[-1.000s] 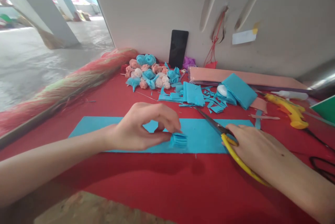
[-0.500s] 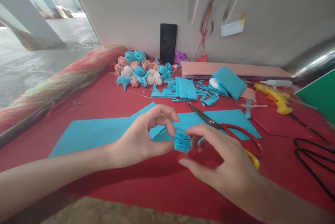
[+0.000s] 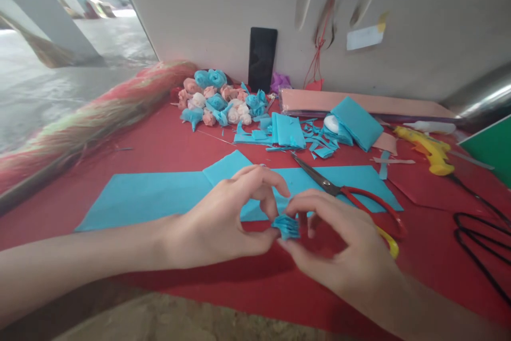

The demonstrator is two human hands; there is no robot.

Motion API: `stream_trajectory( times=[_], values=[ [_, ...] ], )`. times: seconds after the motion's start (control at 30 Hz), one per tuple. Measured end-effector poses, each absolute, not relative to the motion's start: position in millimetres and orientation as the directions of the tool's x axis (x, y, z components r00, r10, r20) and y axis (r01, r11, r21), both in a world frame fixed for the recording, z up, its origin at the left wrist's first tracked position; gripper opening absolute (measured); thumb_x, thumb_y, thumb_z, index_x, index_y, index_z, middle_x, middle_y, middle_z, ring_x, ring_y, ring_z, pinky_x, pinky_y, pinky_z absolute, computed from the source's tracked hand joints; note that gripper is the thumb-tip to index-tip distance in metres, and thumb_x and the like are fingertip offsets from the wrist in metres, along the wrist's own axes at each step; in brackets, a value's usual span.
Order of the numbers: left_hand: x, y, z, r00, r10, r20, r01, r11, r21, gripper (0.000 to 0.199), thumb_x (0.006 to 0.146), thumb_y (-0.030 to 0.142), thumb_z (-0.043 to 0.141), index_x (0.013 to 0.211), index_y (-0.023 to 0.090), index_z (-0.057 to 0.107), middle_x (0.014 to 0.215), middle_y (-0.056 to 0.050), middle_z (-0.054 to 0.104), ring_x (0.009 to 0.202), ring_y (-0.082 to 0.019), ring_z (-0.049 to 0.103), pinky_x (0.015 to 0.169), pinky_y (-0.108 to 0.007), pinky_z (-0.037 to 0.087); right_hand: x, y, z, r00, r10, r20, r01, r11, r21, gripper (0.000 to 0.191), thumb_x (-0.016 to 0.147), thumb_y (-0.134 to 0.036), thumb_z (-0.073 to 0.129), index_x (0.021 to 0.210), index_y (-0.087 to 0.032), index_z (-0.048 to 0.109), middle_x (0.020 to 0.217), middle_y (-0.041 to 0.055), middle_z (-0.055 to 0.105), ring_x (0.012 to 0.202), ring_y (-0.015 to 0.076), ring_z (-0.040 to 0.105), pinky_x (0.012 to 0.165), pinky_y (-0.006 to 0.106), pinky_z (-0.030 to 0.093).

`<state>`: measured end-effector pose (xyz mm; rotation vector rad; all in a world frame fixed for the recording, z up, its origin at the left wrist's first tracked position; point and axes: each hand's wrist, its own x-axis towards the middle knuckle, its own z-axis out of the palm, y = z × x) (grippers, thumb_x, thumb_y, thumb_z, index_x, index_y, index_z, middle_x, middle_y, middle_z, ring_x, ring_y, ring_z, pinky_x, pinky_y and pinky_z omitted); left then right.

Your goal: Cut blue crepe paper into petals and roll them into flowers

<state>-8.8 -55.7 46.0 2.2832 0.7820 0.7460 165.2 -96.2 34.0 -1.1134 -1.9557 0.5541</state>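
Between the fingertips of both hands is a small stack of pleated blue crepe paper (image 3: 286, 227), its layered edges facing me. My left hand (image 3: 233, 216) pinches its left side between thumb and fingers. From the right, my right hand (image 3: 339, 240) closes thumb and index finger on the same stack. Behind the hands a long blue paper strip (image 3: 155, 197) lies flat, with a smaller blue piece (image 3: 229, 168) over it. Scissors (image 3: 327, 186) with red and yellow handles rest on the strip, partly hidden by my right hand.
Paper roses (image 3: 217, 101) in blue, peach and white are heaped at the back left. A dark phone (image 3: 262, 59) leans on the wall. Blue scraps and folded paper (image 3: 287, 131) lie mid-table. A yellow glue gun (image 3: 433, 152) with a black cord (image 3: 475, 240) lies right.
My right thumb and index finger have closed onto the pleated paper stack, which was held by the left hand with the right fingers apart. The stack has tilted and moved slightly down and right.
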Motion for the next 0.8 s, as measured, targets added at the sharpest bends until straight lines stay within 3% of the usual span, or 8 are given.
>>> stream_trajectory(
  times=[0.17,0.37,0.6,0.7,0.8],
  values=[
    [-10,-59,41,0.702,0.648,0.297,0.35,-0.676,0.649,0.035,0.066,0.004,0.05,0.094,0.02,0.039,0.069,0.009,0.054,0.073,-0.008,0.057,0.096,-0.033,0.037,169,-98,30,-0.362,0.837,0.41,0.484,0.545,-0.685,0.018,0.071,-0.01,0.059,0.086,-0.019,0.054,0.071,-0.0049,0.055,0.055,0.0042,0.046,0.053,0.015,0.038],
    [-8,-70,30,0.79,0.519,0.327,0.32,-0.803,0.502,0.028,0.07,0.003,0.048,0.093,0.017,0.039,0.081,0.002,0.057,0.073,-0.009,0.056,0.1,-0.034,0.034,179,-94,37,-0.594,0.799,0.092,0.531,0.476,-0.701,0.015,0.073,-0.005,0.053,0.075,-0.019,0.057,0.064,-0.0053,0.056,0.056,0.0049,0.049,0.053,0.016,0.035],
    [-11,-77,38,0.809,0.404,0.426,0.231,-0.886,0.402,0.04,0.074,-0.001,0.049,0.109,0.012,0.035,0.077,0.002,0.059,0.074,-0.009,0.054,0.103,-0.033,0.032,184,-77,40,-0.611,0.768,-0.193,0.4,0.089,-0.912,0.002,0.069,-0.016,0.067,0.067,-0.017,0.067,0.065,-0.0043,0.064,0.063,0.0075,0.058,0.056,0.014,0.043],
    [-12,-77,40,0.787,0.449,0.422,0.247,-0.857,0.452,0.038,0.078,0.003,0.05,0.111,0.013,0.035,0.074,0.004,0.057,0.071,-0.008,0.055,0.104,-0.032,0.03,186,-74,41,-0.642,0.747,-0.17,0.37,0.108,-0.923,0.005,0.07,-0.022,0.069,0.07,-0.017,0.069,0.068,-0.0032,0.065,0.064,0.0085,0.06,0.059,0.015,0.045],
    [-10,-76,38,0.784,0.517,0.344,0.299,-0.8,0.52,0.035,0.079,0.01,0.051,0.11,0.017,0.034,0.073,0.006,0.056,0.075,-0.008,0.057,0.106,-0.033,0.027,186,-76,42,-0.624,0.781,-0.013,0.348,0.263,-0.9,0.002,0.072,-0.02,0.067,0.071,-0.018,0.069,0.074,-0.0026,0.067,0.069,0.0089,0.061,0.064,0.017,0.047]
  ],
)
